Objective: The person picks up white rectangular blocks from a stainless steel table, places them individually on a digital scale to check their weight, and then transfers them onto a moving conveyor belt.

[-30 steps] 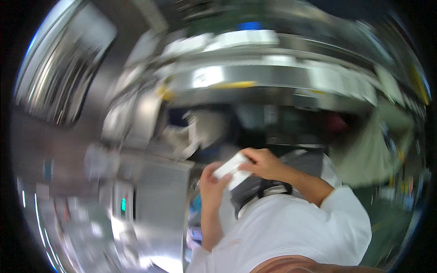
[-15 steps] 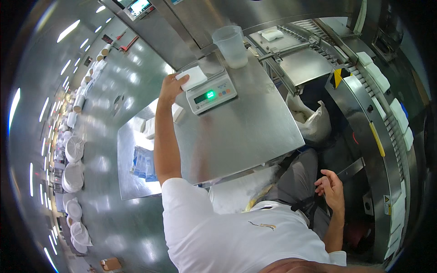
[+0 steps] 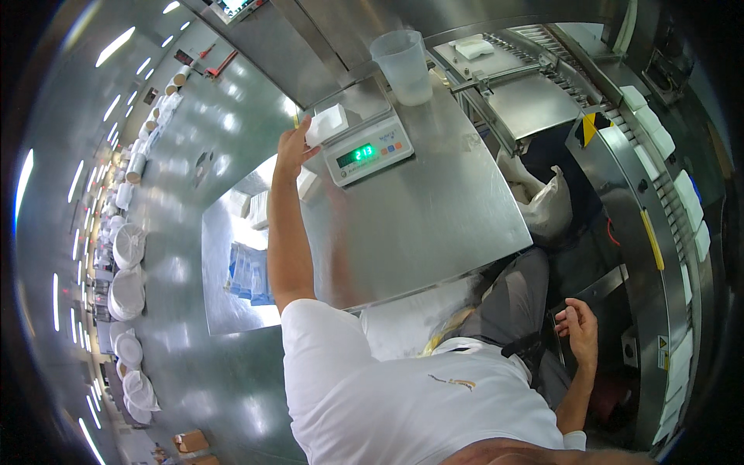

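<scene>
A white block-shaped packet rests on the steel pan of a digital scale, whose green display is lit. At the packet's left end is my left hand, thumb and fingers apart and close beside it; whether they still touch it I cannot tell. My right hand hangs by my right thigh, loosely curled with fingers partly apart and nothing seen in it. A translucent plastic jug stands just behind the scale.
The scale sits on a steel table. Blue plastic pouches and white packets lie at its left. A roller conveyor carrying white packets curves along the right. An opened white sack stands between table and conveyor.
The packet has come to rest on the scale pan, and the display reading has changed. My left hand's grip has loosened toward the packet's left. My right hand's fingers have curled slightly.
</scene>
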`<action>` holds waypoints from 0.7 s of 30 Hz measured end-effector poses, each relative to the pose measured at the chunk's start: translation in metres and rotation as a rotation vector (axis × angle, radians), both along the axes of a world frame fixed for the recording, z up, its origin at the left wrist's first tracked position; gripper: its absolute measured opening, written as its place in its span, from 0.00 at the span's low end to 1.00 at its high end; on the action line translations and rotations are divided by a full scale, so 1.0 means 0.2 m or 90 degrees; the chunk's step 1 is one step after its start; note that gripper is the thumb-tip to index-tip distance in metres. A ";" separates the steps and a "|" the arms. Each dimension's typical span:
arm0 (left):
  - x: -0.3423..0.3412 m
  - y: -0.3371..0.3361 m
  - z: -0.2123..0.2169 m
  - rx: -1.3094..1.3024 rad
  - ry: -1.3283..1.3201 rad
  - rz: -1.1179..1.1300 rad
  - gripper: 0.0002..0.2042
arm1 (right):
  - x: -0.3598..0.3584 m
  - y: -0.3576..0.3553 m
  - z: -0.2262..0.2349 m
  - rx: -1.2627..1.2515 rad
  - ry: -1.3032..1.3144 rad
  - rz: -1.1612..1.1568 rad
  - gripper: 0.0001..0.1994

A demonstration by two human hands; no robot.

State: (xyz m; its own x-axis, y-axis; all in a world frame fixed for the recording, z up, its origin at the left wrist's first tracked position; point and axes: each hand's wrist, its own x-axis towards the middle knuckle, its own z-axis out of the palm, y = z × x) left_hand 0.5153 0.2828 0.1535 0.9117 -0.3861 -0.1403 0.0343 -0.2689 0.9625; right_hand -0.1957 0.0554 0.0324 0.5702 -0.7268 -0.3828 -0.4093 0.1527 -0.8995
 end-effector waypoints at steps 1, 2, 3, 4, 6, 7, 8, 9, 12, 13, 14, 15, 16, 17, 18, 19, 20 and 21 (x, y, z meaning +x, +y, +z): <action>0.00 0.00 0.00 0.006 0.004 0.008 0.35 | -0.01 0.00 -0.01 -0.012 0.023 0.000 0.18; 0.00 0.00 0.00 0.011 0.016 0.020 0.34 | -0.03 0.00 -0.01 -0.005 0.018 -0.002 0.18; 0.00 0.00 -0.01 0.015 0.029 0.031 0.34 | -0.04 0.00 -0.02 -0.002 0.024 -0.004 0.17; 0.01 0.01 -0.01 0.018 0.043 0.034 0.34 | -0.05 0.00 -0.02 -0.007 0.036 -0.010 0.17; 0.02 0.01 -0.02 0.023 0.045 0.037 0.35 | -0.06 0.00 -0.04 -0.003 0.040 -0.005 0.17; 0.02 0.01 -0.02 0.024 0.040 0.021 0.35 | -0.07 0.00 -0.05 -0.013 0.047 -0.003 0.17; 0.02 0.01 -0.02 0.022 0.042 0.022 0.36 | -0.08 0.01 -0.06 0.002 0.036 -0.005 0.16; 0.03 0.00 -0.02 0.033 0.046 0.044 0.36 | -0.08 0.01 -0.07 0.007 0.028 -0.004 0.16; 0.02 -0.02 0.01 0.046 0.051 0.047 0.35 | -0.11 0.02 -0.08 0.023 0.006 -0.006 0.16; 0.01 -0.03 0.02 0.050 0.050 0.056 0.35 | -0.12 0.02 -0.08 0.023 -0.006 -0.003 0.15; 0.01 -0.03 0.02 0.057 0.050 0.066 0.35 | -0.13 0.03 -0.08 0.016 0.009 -0.006 0.15; 0.01 -0.04 0.02 0.076 0.054 0.093 0.35 | -0.14 0.04 -0.08 0.004 0.018 -0.005 0.15; 0.02 -0.04 0.02 0.056 0.046 0.068 0.36 | -0.14 0.05 -0.08 -0.021 0.028 -0.006 0.15; 0.03 -0.03 0.00 0.048 0.043 0.060 0.37 | -0.14 0.05 -0.08 -0.005 0.022 -0.008 0.14; 0.06 -0.02 -0.01 0.033 0.040 0.031 0.38 | -0.15 0.05 -0.09 -0.001 0.017 -0.014 0.14; 0.09 -0.01 -0.04 0.050 0.041 0.054 0.36 | -0.15 0.05 -0.09 0.014 0.058 -0.022 0.14; 0.13 0.01 -0.07 0.059 0.045 0.056 0.34 | -0.16 0.05 -0.10 0.001 0.011 -0.012 0.14; 0.18 0.02 -0.10 0.053 0.043 0.031 0.32 | -0.18 0.05 -0.10 0.000 0.011 -0.008 0.14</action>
State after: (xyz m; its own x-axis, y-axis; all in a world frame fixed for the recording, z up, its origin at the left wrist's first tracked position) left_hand 0.5518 0.2864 0.1339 0.9166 -0.3254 -0.2322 0.1141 -0.3440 0.9320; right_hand -0.2320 0.0652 0.0125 0.5545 -0.7339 -0.3924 -0.4231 0.1574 -0.8923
